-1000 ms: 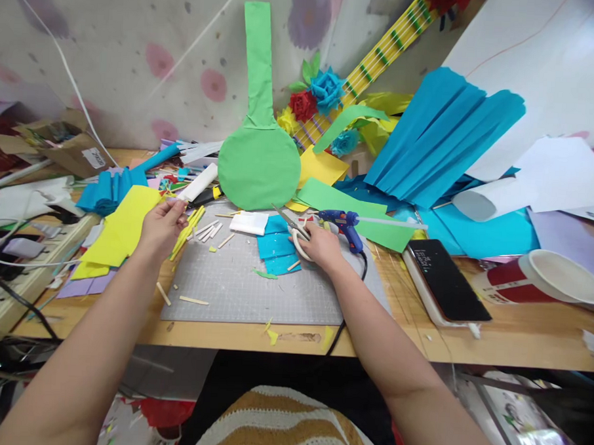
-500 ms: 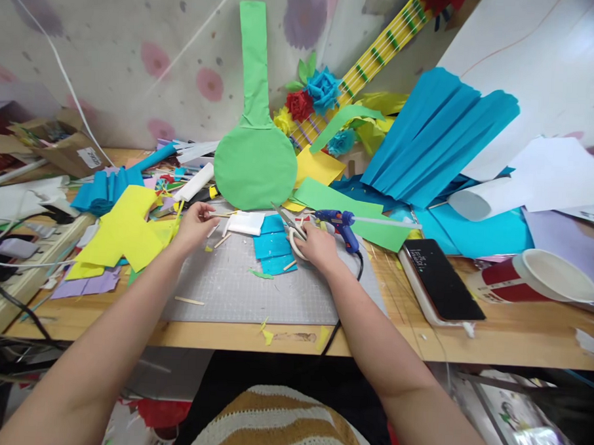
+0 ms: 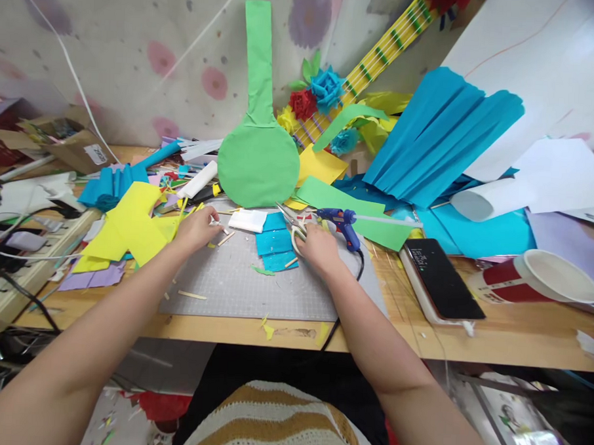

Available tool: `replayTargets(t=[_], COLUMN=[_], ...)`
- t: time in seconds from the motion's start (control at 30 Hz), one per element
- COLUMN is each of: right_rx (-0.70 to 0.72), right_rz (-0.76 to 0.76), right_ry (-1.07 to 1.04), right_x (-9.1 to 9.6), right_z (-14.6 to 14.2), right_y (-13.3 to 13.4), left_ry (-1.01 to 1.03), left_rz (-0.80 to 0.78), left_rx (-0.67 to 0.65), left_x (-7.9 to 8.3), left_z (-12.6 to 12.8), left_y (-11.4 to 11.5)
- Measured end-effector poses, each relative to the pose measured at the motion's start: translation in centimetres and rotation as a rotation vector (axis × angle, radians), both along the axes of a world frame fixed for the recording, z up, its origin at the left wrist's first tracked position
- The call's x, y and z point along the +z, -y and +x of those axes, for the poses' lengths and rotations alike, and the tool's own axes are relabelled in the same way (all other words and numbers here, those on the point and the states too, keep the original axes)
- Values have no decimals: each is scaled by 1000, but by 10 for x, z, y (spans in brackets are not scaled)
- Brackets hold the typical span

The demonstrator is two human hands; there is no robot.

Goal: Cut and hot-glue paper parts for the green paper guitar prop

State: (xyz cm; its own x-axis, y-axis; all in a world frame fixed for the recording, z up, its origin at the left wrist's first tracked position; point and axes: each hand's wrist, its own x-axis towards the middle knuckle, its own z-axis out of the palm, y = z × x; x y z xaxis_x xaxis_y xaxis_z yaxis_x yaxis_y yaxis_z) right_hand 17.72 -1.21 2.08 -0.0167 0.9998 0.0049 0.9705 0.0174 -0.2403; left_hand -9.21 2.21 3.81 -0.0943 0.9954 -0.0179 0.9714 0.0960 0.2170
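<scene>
My right hand [image 3: 317, 247] is closed around the white handles of a pair of scissors [image 3: 291, 223], blades pointing up-left, resting on the grey cutting mat [image 3: 255, 287]. Blue paper pieces [image 3: 274, 242] lie just left of it. My left hand [image 3: 197, 226] is curled over several small wooden sticks [image 3: 223, 235] at the mat's top left, fingertips pinching at them. A white block [image 3: 248, 220] sits between both hands. A blue glue gun [image 3: 343, 222] lies right behind my right hand.
A green paper paddle shape [image 3: 259, 142] leans on the wall beside paper flowers [image 3: 315, 97]. Yellow paper [image 3: 129, 225] lies left, pleated blue paper [image 3: 441, 134] right. A phone [image 3: 441, 278] and a red-and-white cup [image 3: 541, 277] rest at the right. Cables and boxes crowd the far left.
My left hand let go of the yellow strips at the left and moved right onto the mat, down over the wooden sticks. My right hand stayed on the scissors.
</scene>
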Motion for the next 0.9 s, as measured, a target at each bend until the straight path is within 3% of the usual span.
replayTargets(t=[0.17,0.43,0.7,0.9], right_rx=[-4,10,3,91], right_rz=[-1,-3,-30,-143], right_ry=[32,59,149,252], right_x=[1,-1,11,22], right_z=[2,2,4,1], right_y=[0,-1,-4,-13], left_ry=[-163,-324,-281,-357], left_rz=[2,174,27,-40], left_rx=[19,-44,-153,-231], left_x=[7,15,18,17], left_z=[-2,-8,-26,-35], left_y=[-2,0,-9,-8])
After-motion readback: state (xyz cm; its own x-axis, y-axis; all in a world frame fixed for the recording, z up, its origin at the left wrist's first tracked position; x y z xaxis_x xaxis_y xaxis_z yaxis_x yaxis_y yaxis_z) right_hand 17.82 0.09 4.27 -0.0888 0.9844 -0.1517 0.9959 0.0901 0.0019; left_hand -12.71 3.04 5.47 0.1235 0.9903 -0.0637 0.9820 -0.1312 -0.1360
